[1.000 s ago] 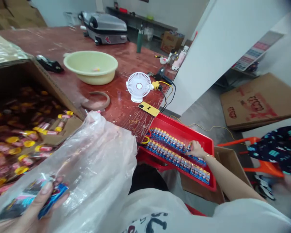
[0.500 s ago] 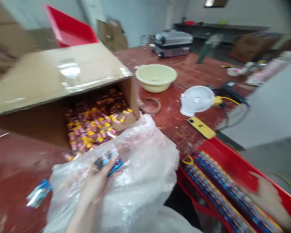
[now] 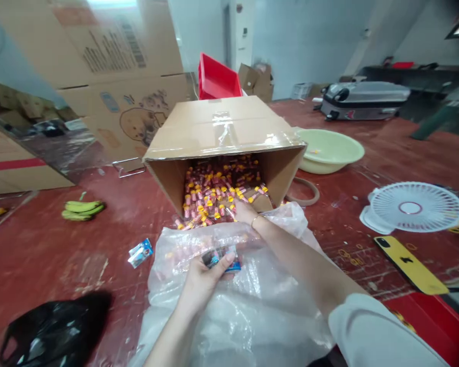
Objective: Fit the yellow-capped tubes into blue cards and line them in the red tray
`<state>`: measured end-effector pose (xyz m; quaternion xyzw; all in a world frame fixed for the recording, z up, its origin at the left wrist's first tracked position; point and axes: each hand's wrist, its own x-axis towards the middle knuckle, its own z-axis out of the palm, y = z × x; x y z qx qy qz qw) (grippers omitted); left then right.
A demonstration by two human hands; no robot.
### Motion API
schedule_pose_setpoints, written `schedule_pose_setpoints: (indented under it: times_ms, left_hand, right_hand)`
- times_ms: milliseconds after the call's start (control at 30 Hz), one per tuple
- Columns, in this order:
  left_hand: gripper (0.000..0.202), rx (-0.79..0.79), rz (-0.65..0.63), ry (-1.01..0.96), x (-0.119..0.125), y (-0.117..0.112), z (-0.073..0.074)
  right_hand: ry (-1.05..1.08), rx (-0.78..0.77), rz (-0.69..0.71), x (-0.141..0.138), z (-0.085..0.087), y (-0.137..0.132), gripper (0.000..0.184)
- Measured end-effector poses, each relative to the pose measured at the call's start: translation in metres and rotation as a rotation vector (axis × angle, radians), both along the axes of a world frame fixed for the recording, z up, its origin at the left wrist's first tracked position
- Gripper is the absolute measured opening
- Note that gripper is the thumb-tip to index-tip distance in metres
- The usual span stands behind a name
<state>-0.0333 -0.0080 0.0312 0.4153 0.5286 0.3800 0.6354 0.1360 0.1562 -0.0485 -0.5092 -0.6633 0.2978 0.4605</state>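
My left hand (image 3: 210, 272) is closed on a few small blue printed packets (image 3: 233, 266), thumb on top, above a sheet of clear plastic (image 3: 252, 300). Ahead of it, a cardboard box (image 3: 222, 130) lies on its side with its mouth facing me. Inside, small pink bottles with yellow caps (image 3: 210, 196) are heaped, some spilling to the front edge. My right hand (image 3: 245, 211) reaches to the front of this heap, a thin bracelet on its wrist. Its fingertips are among the bottles and cannot be made out. Another blue packet (image 3: 141, 253) lies left of the plastic.
Bananas (image 3: 83, 208) and a black plastic bag (image 3: 57, 329) lie on the left of the red table. To the right are a pale green basin (image 3: 329, 153), a tape ring (image 3: 309, 196), a white fan (image 3: 416, 208), a yellow phone (image 3: 411, 265) and a red tray (image 3: 436, 321).
My right hand has moved from the red tray at right to the bottles in the box. The view has turned left. My left hand still holds the packets over the plastic.
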Motion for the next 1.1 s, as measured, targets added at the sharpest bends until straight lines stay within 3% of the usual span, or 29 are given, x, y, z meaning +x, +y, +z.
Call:
schedule_pose_setpoints:
  times_ms: [67, 167, 400, 500, 767, 933, 1000, 1100]
  left_hand:
    - [0.034, 0.004, 0.006, -0.019, -0.004, 0.002, 0.001]
    - [0.030, 0.014, -0.009, -0.013, -0.008, 0.005, -0.002]
    - [0.023, 0.122, -0.033, -0.025, 0.000, 0.015, -0.009]
    - [0.023, 0.164, -0.038, 0.005, 0.007, 0.017, -0.009]
    - [0.026, 0.140, -0.037, 0.022, 0.011, 0.020, -0.012]
    - [0.026, 0.149, -0.038, 0.032, 0.011, 0.021, -0.012]
    - [0.025, 0.157, -0.035, 0.043, 0.011, 0.020, -0.012]
    - [0.025, 0.114, -0.053, -0.008, 0.013, 0.017, -0.011]
  right_hand:
    - [0.013, -0.045, 0.021, -0.005, -0.003, 0.008, 0.021]
    - [0.044, -0.095, 0.060, 0.000, 0.006, -0.008, 0.033]
    - [0.311, -0.050, 0.283, 0.012, 0.081, -0.114, 0.026]
    - [0.253, 0.077, 0.278, 0.014, 0.101, -0.134, 0.023]
    - [0.085, 0.126, 0.290, 0.019, 0.102, -0.131, 0.021]
    - [-0.183, 0.218, 0.292, 0.019, 0.105, -0.134, 0.022]
    - [-0.128, 0.132, 0.315, 0.019, 0.105, -0.132, 0.020]
    - [0.185, -0.099, 0.350, 0.019, 0.100, -0.127, 0.021]
